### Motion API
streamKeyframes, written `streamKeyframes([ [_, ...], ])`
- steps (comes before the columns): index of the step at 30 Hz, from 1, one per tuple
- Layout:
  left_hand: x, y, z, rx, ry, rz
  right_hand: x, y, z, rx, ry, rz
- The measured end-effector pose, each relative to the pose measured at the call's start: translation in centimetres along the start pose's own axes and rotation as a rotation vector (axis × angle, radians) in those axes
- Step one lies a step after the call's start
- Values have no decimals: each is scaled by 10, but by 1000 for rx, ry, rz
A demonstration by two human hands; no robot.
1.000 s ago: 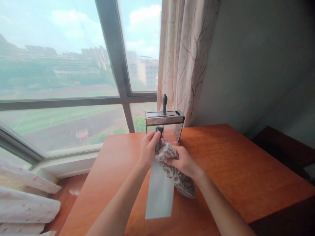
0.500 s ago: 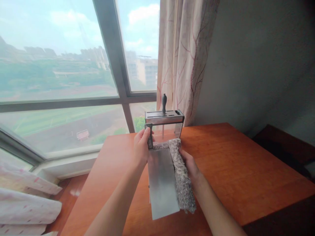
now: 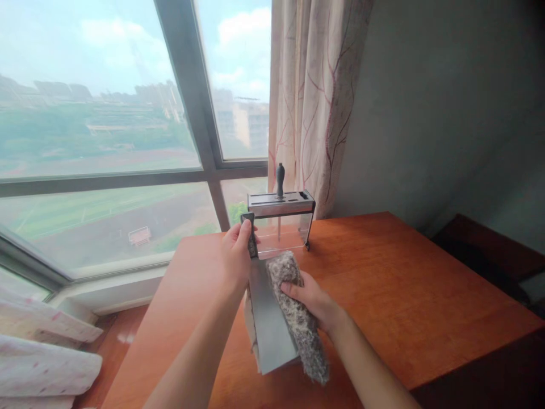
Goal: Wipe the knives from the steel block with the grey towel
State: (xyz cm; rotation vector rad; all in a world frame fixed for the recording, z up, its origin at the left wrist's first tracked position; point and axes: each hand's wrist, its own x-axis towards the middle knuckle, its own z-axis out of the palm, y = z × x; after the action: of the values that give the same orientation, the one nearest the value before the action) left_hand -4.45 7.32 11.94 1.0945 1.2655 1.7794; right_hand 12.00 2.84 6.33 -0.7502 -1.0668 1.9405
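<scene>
Fingers of the left hand grip the knife by its handle above the table, those of the right hand clasp a cloth along the blade, apparently mid-wipe, and another stroke would call for a steady handle.

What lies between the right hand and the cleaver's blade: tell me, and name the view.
In the head view, a shaggy gray cloth lies between the cleaver's blade and the right hand, which grips it.
</scene>
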Motion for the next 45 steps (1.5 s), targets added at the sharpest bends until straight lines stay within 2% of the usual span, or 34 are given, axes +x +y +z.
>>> streamKeyframes([
  [4, 2, 3, -3, 5, 88, 54, -3, 6, -1, -135, 38, -37],
  [8, 2, 3, -1, -17, 94, 67, -5, 4, -2, -209, 53, -43],
  [17, -3, 5, 4, -58, -96, -37, 4, -17, 3, -220, -116, -54],
  [23, -7, 3, 7, -61, -159, -8, 11, -26, 11, -136, -24, -94],
  [30, -7, -3, 8, -77, -74, 2, 6, -24, 9, -6, 16, 1],
  [37, 6, 1, -3, -80, 128, 16, -11, -20, -1, 144, -39, 106],
  [43, 9, 7, -7, -99, 156, 6, -16, -8, -16, 228, -142, 132],
  [45, 10, 7, -8, -86, 154, 12, -16, -6, -17, 207, -135, 148],
])
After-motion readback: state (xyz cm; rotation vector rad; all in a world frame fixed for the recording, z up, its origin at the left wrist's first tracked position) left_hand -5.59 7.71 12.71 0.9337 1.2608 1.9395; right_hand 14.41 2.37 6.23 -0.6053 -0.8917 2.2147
